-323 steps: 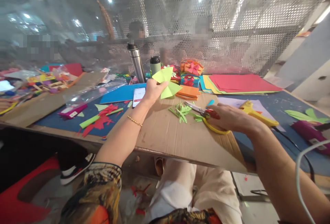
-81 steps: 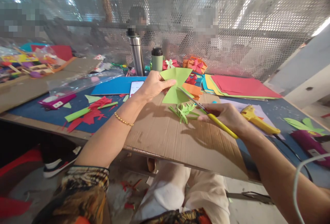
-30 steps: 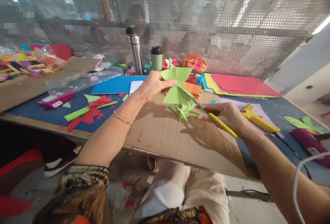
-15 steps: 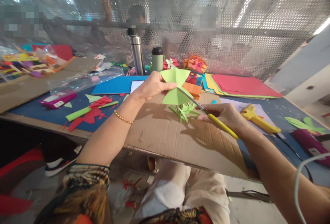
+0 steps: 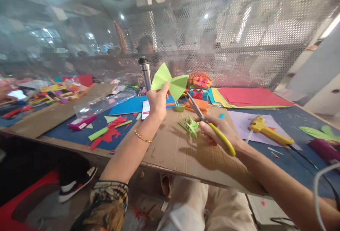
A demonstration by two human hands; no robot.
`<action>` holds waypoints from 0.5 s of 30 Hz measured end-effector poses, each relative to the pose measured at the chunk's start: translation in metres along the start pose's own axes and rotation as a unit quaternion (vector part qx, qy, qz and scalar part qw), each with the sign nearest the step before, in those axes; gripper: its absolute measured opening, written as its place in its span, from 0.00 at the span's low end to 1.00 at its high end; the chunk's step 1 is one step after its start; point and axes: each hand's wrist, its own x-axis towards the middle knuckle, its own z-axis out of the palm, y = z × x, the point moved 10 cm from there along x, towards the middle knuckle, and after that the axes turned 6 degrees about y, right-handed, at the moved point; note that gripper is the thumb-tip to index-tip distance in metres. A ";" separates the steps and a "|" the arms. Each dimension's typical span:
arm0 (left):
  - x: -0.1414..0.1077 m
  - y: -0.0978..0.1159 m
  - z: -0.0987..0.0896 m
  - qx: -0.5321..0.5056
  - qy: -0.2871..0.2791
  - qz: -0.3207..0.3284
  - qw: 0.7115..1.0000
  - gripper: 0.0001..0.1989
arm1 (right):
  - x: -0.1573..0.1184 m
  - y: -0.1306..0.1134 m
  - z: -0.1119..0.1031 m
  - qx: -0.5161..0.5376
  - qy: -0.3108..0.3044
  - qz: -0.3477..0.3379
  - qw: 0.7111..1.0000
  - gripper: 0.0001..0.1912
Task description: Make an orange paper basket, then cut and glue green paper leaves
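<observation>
Green paper (image 5: pixel 179 85): held up by the left grip (image 5: pixel 158 102), pinched between thumb and fingers.
Scissors (image 5: pixel 221 139): clasped in the right grip (image 5: pixel 212 131), blades pointed up near the green paper.
Green scraps (image 5: pixel 190 126): heaped on the cardboard (image 5: pixel 170 146), just beside the right grip.
Glue gun (image 5: pixel 271 132): laid on a pale purple sheet (image 5: pixel 240 119) on the desk (image 5: pixel 71 139).

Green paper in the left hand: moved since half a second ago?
Yes, the green paper moved up and leftward in view, judged against the orange folded paper.
</observation>
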 end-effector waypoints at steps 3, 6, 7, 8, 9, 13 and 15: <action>0.004 0.015 0.007 -0.019 0.027 0.019 0.999 0.23 | -0.006 -0.013 0.013 0.007 -0.006 -0.004 1.000 0.38; 0.005 0.030 0.014 -0.038 0.046 0.043 0.997 0.19 | -0.009 -0.024 0.021 0.024 -0.016 -0.003 1.000 0.34; 0.004 0.035 0.016 -0.040 0.050 0.051 0.997 0.18 | -0.009 -0.027 0.023 0.026 -0.018 -0.003 0.999 0.33; 0.001 0.038 0.017 -0.040 0.053 0.056 0.996 0.18 | -0.009 -0.031 0.024 0.027 -0.015 -0.005 1.000 0.33; -0.002 0.040 0.018 -0.038 0.052 0.060 0.996 0.18 | -0.009 -0.034 0.024 0.027 -0.009 -0.011 1.000 0.33; -0.018 0.041 0.016 -0.020 0.045 0.060 0.997 0.22 | -0.010 -0.044 0.024 0.022 0.013 -0.051 0.998 0.33; -0.024 0.038 0.014 -0.009 0.045 0.053 0.998 0.22 | -0.011 -0.045 0.025 0.019 0.017 -0.064 0.998 0.32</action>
